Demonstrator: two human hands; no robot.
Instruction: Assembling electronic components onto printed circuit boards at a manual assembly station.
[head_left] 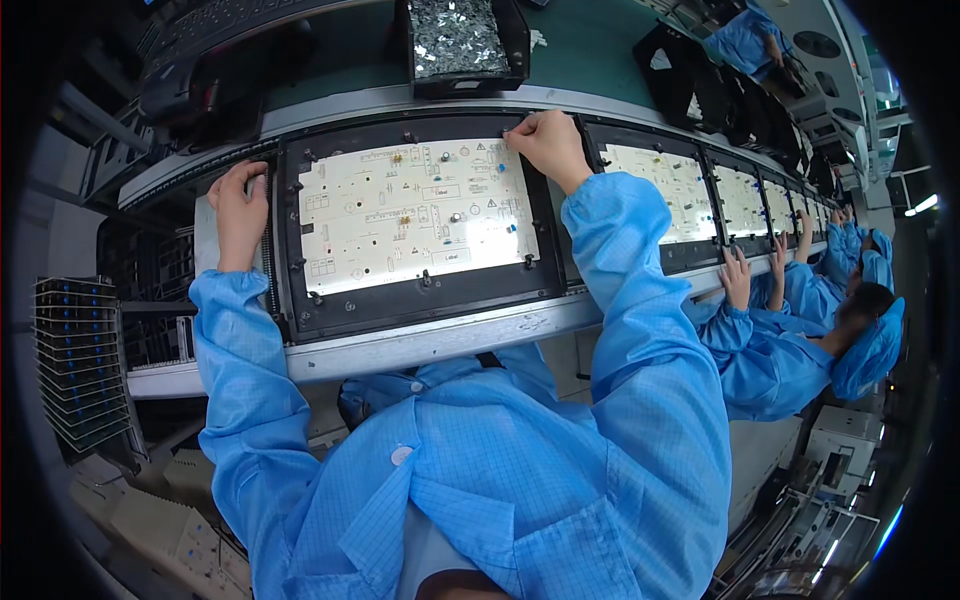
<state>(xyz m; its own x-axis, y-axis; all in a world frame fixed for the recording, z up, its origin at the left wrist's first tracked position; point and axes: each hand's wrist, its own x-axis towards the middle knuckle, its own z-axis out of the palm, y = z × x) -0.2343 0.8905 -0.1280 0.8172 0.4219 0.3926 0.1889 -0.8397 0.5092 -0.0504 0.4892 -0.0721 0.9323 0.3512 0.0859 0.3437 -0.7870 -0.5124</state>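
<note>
Seemingly half-closed, right hand [553,148] at board [420,210]

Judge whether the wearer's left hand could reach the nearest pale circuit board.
Probably yes: the left hand is beside the black frame, with just low edging and small clips between it and the uncovered circuit board.

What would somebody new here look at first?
Probably the big pale circuit board in its black frame, near the middle, with the right hand at its top right corner and the left hand by the frame's left edge. Then the shiny bits in a black bin above, and more boards stretching right.
</note>
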